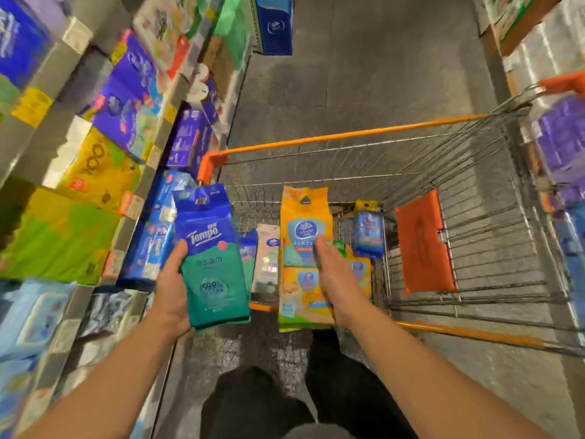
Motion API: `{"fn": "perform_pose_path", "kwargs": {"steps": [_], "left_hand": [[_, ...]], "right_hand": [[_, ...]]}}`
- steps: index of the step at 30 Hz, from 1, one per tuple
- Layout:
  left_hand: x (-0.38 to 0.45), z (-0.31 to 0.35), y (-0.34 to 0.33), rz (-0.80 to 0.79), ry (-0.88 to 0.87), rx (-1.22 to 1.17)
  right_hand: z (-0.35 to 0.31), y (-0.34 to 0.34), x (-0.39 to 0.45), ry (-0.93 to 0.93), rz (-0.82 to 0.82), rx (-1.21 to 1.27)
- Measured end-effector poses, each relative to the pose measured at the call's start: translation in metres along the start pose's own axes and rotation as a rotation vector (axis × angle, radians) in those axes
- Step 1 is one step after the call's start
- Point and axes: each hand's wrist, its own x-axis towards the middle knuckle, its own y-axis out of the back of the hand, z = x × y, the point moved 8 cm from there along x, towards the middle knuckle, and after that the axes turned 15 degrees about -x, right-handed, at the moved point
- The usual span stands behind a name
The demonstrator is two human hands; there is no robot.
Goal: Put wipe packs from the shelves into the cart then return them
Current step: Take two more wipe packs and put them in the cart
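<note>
Packs of wipes fill both hands above the near end of the cart. The left hand (172, 280) grips a Tempo pack (213, 264), a flat glossy pouch, blue on top and green below, with a punched hang tab; the thumb lies along its left edge and the fingers are hidden behind it. The right hand (335, 280) holds a yellow pack (304, 236) upright, a taller soft pouch with a blue oval badge and a dark triangular hang hole, its fingers laid together across the front and the thumb out of sight. Below and between them, more soft packs lie in the cart (348, 134): a pale pack (267, 255) on its edge, a small blue pack (368, 229) against the far mesh, and a yellow-orange one partly hidden behind the right hand. The cart is silver wire mesh with orange plastic rim strips and corner caps, and an orange flap (422, 242) lies flat against its wire seat panel. Shelves (104, 172) to the left hold boxy blue, purple, yellow and green packets, blurred. Grey speckled floor (380, 58) runs ahead.
</note>
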Motion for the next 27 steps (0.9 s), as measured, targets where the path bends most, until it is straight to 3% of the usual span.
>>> {"fn": "perform_pose_path", "kwargs": {"steps": [4, 8, 15, 19, 23, 27], "left_hand": [[0.022, 0.001, 0.0, 0.001, -0.031, 0.046], [0.064, 0.004, 0.002, -0.039, -0.13, 0.261], [0.158, -0.015, 0.038, 0.045, 0.018, 0.407], [0.202, -0.018, 0.054, 0.111, -0.028, 0.641], [0.222, -0.017, 0.064, 0.271, -0.152, 0.942], [0.246, -0.026, 0.076, 0.235, -0.234, 1.058]], "right_hand": [[0.002, -0.027, 0.018, 0.045, -0.172, 0.011], [0.003, -0.049, 0.049, -0.007, -0.236, 0.128], [0.033, -0.087, 0.14, -0.218, -0.335, 0.331], [0.057, -0.108, 0.181, -0.245, -0.369, 0.415], [0.091, -0.118, 0.216, -0.299, -0.365, 0.347], [0.114, -0.126, 0.238, -0.353, -0.392, 0.235]]}}
